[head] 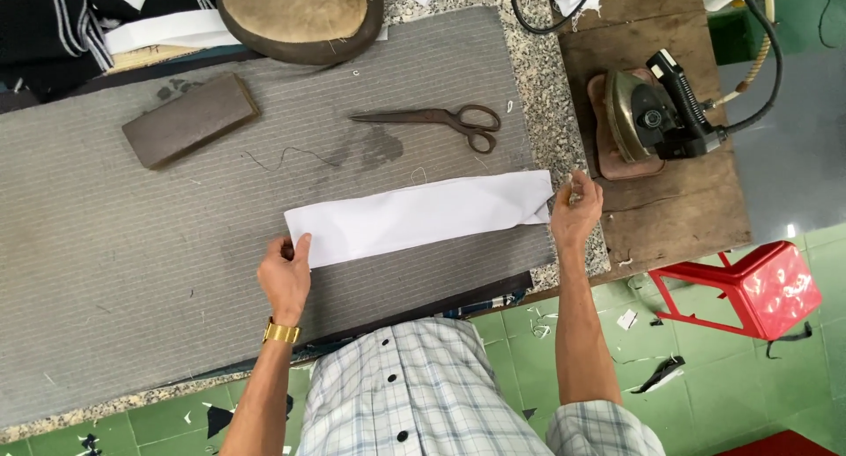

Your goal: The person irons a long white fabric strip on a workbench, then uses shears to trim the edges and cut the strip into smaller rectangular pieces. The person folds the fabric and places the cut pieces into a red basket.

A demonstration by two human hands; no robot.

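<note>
Both hands' grips pinching white cloth strip

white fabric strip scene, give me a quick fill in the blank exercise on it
1. The left hand and right hand hold opposite ends of the ____ fabric strip.
2. The scissors lie ____, beyond the strip.
3. The iron rests on a ____ board.
4. A red ____ stands on the green floor.

Missing words: white; closed; wooden; stool

light: bright, even | shadows: soft, faint | focus: sharp | edges: slightly bowed
</note>
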